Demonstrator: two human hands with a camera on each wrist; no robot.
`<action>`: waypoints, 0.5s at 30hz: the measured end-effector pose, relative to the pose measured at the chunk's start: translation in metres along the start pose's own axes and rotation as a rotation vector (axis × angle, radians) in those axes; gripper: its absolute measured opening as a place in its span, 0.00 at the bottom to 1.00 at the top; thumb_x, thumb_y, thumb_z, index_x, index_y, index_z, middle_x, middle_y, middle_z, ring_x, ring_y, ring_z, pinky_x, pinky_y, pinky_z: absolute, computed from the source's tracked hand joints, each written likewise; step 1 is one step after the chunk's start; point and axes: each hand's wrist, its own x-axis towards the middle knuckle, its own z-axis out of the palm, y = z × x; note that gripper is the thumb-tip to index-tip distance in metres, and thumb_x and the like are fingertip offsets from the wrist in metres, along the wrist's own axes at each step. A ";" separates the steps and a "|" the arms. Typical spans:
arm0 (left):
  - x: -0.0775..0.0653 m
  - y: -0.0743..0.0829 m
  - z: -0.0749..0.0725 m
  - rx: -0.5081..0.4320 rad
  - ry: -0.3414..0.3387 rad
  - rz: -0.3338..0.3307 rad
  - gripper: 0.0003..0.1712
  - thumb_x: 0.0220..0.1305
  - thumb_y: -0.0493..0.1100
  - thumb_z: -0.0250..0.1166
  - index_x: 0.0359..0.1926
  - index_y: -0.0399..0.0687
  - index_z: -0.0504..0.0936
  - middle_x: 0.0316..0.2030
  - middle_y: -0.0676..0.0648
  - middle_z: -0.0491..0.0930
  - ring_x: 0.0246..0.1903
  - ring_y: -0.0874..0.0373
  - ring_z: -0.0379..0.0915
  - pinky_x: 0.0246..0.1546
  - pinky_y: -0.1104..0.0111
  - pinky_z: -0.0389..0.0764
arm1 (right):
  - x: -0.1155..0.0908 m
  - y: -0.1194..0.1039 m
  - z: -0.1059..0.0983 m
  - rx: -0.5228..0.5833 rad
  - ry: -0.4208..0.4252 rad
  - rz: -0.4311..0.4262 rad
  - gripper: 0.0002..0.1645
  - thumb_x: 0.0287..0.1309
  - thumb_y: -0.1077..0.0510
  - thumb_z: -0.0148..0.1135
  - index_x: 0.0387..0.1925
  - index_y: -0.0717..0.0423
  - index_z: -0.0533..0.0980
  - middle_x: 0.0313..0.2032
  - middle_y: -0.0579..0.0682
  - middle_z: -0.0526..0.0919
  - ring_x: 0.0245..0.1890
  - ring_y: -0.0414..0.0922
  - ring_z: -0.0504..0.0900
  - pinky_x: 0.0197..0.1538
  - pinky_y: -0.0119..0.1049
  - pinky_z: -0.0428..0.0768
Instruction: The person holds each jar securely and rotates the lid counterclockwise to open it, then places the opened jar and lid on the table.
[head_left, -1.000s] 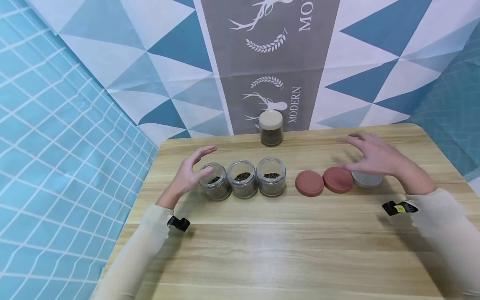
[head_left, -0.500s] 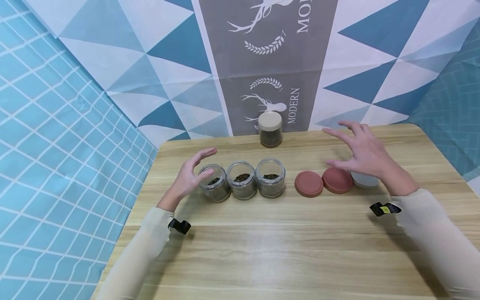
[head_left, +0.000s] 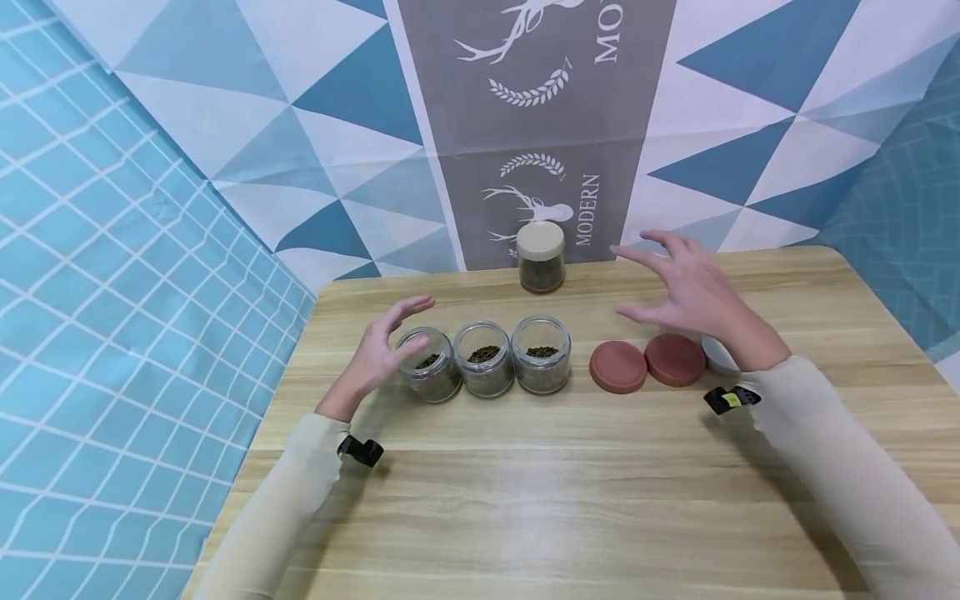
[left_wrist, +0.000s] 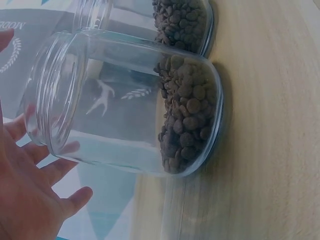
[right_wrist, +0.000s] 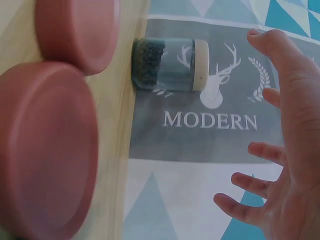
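Note:
Three lidless glass jars stand in a row: the left jar (head_left: 431,371), the middle jar (head_left: 486,367) and the right jar (head_left: 542,362). Brown pellets (left_wrist: 187,115) cover the bottom of each. My left hand (head_left: 372,354) hovers at the left jar's rim, thumb and fingers spread around it without a grip; contact cannot be told. My right hand (head_left: 693,292) hangs in the air, fingers apart, holding nothing. Below it lie two red lids (head_left: 618,367) and a white lid (head_left: 718,354), which the right wrist partly hides.
A glass jar with a cream lid (head_left: 541,242) and dark contents stands at the table's back edge, before the patterned wall cloth (head_left: 360,125). The wooden table (head_left: 510,500) extends in front of the jars. A blue checked cloth (head_left: 112,333) hangs along the left side.
My right hand has moved left and away from me, from above the white and red lids toward the cream-lidded jar. My left hand stays at the left jar.

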 end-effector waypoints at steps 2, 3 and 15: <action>0.000 -0.001 0.000 0.000 0.001 0.002 0.39 0.75 0.45 0.66 0.83 0.46 0.71 0.81 0.37 0.74 0.83 0.35 0.67 0.88 0.29 0.53 | 0.008 -0.003 0.001 -0.005 -0.013 -0.009 0.52 0.56 0.38 0.82 0.81 0.38 0.75 0.82 0.66 0.67 0.76 0.76 0.69 0.60 0.79 0.80; 0.000 -0.002 0.000 0.000 0.002 0.002 0.39 0.75 0.45 0.66 0.83 0.45 0.71 0.81 0.37 0.74 0.83 0.35 0.67 0.88 0.28 0.54 | 0.012 -0.005 0.001 -0.006 -0.020 -0.012 0.52 0.56 0.37 0.82 0.81 0.38 0.74 0.82 0.66 0.67 0.76 0.76 0.69 0.58 0.78 0.81; 0.001 -0.002 0.003 0.002 0.002 0.004 0.38 0.73 0.45 0.66 0.82 0.43 0.73 0.81 0.37 0.75 0.82 0.35 0.68 0.87 0.28 0.54 | 0.053 -0.019 -0.004 0.032 -0.020 0.004 0.52 0.59 0.37 0.81 0.83 0.36 0.72 0.81 0.66 0.68 0.71 0.74 0.72 0.45 0.71 0.85</action>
